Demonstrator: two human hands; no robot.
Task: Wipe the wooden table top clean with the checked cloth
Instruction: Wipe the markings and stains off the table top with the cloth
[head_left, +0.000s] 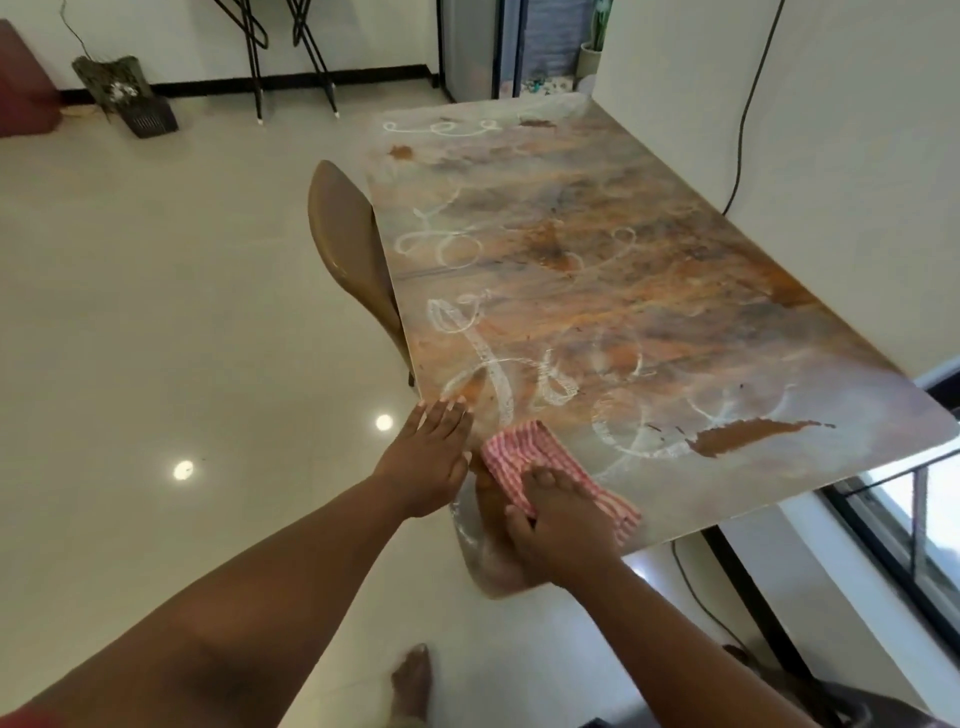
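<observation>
— Cloth (550, 467) location?
— Near corner of the wooden counter (597, 291), bunched under the right hand (558, 525), whose fingers curl over and grip it.
— Left hand (426, 460)?
— Flat, fingers straight, pressing on the counter's left edge just beside the cloth.
— Surface?
— White looping smears (488, 374) across it; a brown chair (343, 249) stands at the left edge.

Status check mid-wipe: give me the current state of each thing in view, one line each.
Table top: covered with looping white squiggles, not yet wiped clean.
Checked cloth: bunched at the near corner, lying on the table.
Right hand: pressing on the cloth, fingers curled over it.
Left hand: flat on the near left table edge, fingers straight.
Brown chair: tucked in at the table's left side.
</observation>
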